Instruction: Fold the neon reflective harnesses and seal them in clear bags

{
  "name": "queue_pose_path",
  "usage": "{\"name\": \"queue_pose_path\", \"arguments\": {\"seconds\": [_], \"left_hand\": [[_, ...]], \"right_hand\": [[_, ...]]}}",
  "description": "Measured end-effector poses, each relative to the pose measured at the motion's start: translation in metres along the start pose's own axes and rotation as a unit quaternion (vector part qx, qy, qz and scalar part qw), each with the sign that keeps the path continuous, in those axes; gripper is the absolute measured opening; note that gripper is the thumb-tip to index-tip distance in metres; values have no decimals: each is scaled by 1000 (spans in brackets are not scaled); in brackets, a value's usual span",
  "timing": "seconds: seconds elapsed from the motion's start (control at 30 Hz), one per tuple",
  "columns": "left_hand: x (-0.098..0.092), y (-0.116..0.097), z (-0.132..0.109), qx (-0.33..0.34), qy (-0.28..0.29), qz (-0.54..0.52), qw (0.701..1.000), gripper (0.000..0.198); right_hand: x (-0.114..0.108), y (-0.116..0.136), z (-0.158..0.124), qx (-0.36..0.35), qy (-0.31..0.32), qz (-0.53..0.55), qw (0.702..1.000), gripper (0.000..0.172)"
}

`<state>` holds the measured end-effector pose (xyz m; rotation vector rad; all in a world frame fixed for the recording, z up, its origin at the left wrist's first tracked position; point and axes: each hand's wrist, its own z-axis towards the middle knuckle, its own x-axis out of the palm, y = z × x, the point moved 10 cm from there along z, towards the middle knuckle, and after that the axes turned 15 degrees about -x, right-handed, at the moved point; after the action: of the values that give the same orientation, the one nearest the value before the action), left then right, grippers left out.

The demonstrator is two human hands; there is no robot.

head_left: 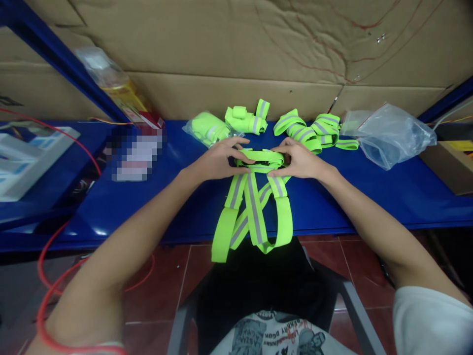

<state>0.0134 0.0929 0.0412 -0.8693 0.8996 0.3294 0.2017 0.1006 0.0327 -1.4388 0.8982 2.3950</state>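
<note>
A neon-green strap vest with grey reflective stripes [254,207] lies on the blue shelf [369,192], and its long loops hang over the front edge. My left hand [218,160] pinches the left end of its folded top band. On the right end of that band my right hand [301,160] has its fingers closed too. Behind the hands lie a folded green vest [247,120], a loose pile of green straps [314,130] and a bagged green vest [209,128].
An empty clear plastic bag [391,135] rests at the right of the shelf, with a cardboard box [449,165] beyond it. Cardboard lines the back wall. A blue upright [62,59] and a red cable [48,276] are at left. A dark chair [258,291] stands below.
</note>
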Motion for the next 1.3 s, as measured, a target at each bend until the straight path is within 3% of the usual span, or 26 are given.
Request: {"name": "queue_pose_path", "arguments": {"seconds": [0.13,0.27,0.5,0.67,0.83,1.07,1.3], "left_hand": [[0,0,1,1,-23,8,1000,36],[3,11,6,-41,-27,1,999,64],[8,21,5,-26,-20,23,999,55],[4,10,5,-2,13,-9,1000,40],[1,8,6,-19,12,-6,1000,41],[-7,-10,3,-1,-13,14,1000,41],[-4,-15,-1,-14,-7,-7,1000,70]], "right_hand": [[-1,10,3,-43,4,-7,999,56],[-2,14,4,-44,5,-24,999,46],[-2,5,3,8,-13,-23,1000,49],[3,2,3,-22,-26,15,999,75],[7,1,1,-13,-5,38,999,83],[0,7,5,-31,-39,30,998,44],[-1,31,6,-53,-57,27,997,24]]}}
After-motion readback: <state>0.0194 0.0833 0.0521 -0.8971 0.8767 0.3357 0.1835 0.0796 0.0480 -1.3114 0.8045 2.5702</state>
